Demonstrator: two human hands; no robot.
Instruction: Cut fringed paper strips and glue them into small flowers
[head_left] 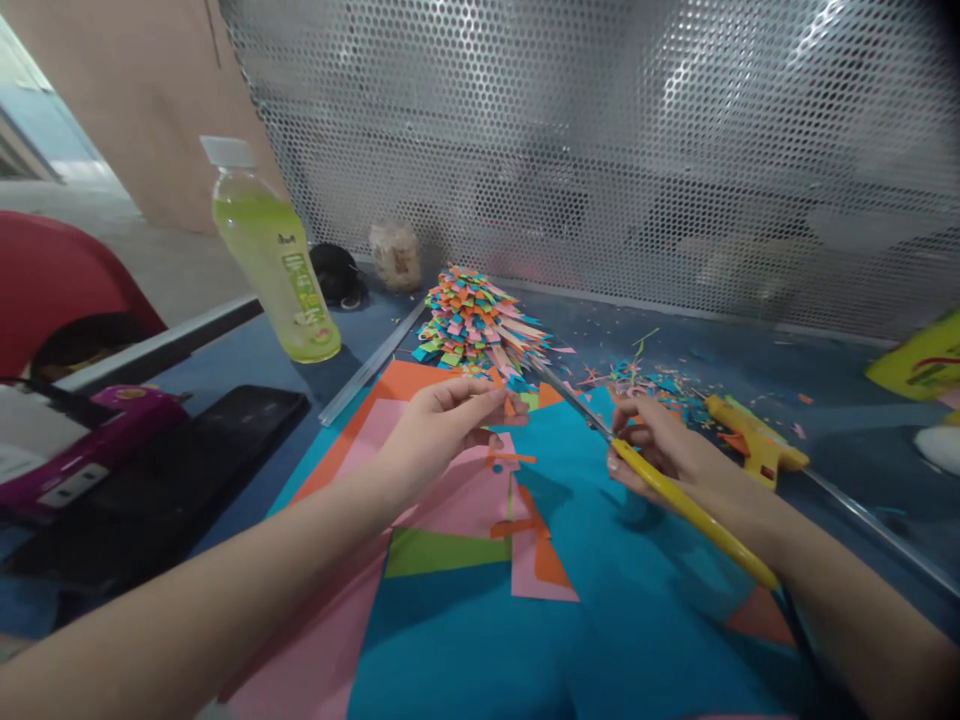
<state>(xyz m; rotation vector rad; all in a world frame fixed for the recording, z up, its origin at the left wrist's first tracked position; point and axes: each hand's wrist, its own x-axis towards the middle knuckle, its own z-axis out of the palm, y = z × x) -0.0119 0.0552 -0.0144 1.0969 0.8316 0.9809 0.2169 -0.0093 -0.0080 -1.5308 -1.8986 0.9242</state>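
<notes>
My left hand [457,415] hovers over the coloured paper sheets with thumb and fingers drawn together. Orange shows at its fingertips, but I cannot make out whether a scrap is pinched there. My right hand [660,455] is closed round a yellow-handled tool [694,510] with a thin metal shaft, which slants away to the upper left. Its shaft end is close to a cone-shaped pile of paper strips [476,320] in orange, pink, blue and green. Beneath both hands lie blue paper [465,640], pink paper [442,490] and loose orange strips [512,527].
A yellow glue gun [761,450] lies at the right, beside paper scraps [652,385]. On the left are a drink bottle [281,270], a black phone [172,480] and a purple power strip [97,440]. Behind the table rises a perforated metal panel [585,130].
</notes>
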